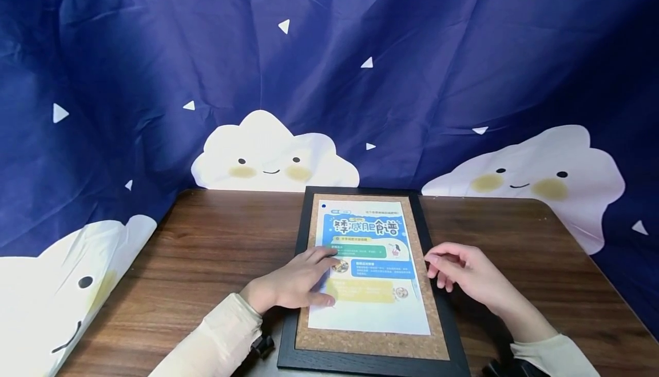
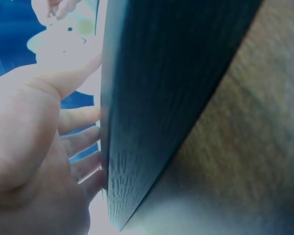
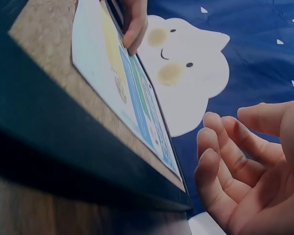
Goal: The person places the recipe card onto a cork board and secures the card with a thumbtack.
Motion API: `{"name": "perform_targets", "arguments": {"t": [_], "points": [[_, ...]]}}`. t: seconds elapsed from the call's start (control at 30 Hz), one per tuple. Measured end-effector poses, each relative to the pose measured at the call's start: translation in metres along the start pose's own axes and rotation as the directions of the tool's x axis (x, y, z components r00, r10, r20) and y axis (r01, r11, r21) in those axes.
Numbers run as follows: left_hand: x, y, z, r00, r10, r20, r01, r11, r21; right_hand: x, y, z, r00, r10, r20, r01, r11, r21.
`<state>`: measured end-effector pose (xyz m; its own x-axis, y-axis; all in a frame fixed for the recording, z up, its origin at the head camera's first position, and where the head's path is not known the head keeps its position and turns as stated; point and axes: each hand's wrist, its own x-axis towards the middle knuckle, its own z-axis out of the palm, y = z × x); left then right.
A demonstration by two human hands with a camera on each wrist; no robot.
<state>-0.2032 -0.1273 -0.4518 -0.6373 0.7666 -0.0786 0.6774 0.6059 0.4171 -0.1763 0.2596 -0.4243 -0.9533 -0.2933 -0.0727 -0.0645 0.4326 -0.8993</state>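
A printed sheet (image 1: 368,314) with blue, green and yellow blocks lies on a black-framed cork board (image 1: 373,342). One blue pin (image 1: 323,206) shows at the sheet's upper left corner. My left hand (image 1: 296,281) rests with spread fingers on the sheet's left edge; in the left wrist view that hand (image 2: 44,132) reaches over the black frame (image 2: 152,88). Beside the board's right edge is my right hand (image 1: 465,271), its fingers loosely bent. In the right wrist view the right hand (image 3: 255,166) has nothing between its fingers, apart from the sheet (image 3: 103,73).
The board lies on a brown wooden table (image 1: 206,239). Behind it hangs a dark blue cloth (image 1: 309,79) printed with white smiling clouds and small triangles. Black wrist gear (image 1: 262,345) sits at the left cuff, close to the board's lower left side.
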Motion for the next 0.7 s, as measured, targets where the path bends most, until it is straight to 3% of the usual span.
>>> {"name": "perform_targets", "arguments": {"t": [0.27,0.53,0.7], "points": [[0.002,0.0,-0.003,0.998,-0.053,0.02,0.054,0.999,-0.003,-0.016,0.01,-0.014,0.994,0.065,-0.092,-0.067,0.997,-0.027],[0.002,-0.003,-0.006,0.997,-0.074,0.0,0.074,0.997,0.016,-0.03,0.025,-0.029,0.986,0.03,-0.161,-0.038,0.998,-0.044],[0.003,-0.011,-0.005,0.998,-0.068,-0.004,0.068,0.998,0.004,-0.036,0.033,-0.036,0.976,0.066,-0.207,-0.078,0.996,-0.049]]}}
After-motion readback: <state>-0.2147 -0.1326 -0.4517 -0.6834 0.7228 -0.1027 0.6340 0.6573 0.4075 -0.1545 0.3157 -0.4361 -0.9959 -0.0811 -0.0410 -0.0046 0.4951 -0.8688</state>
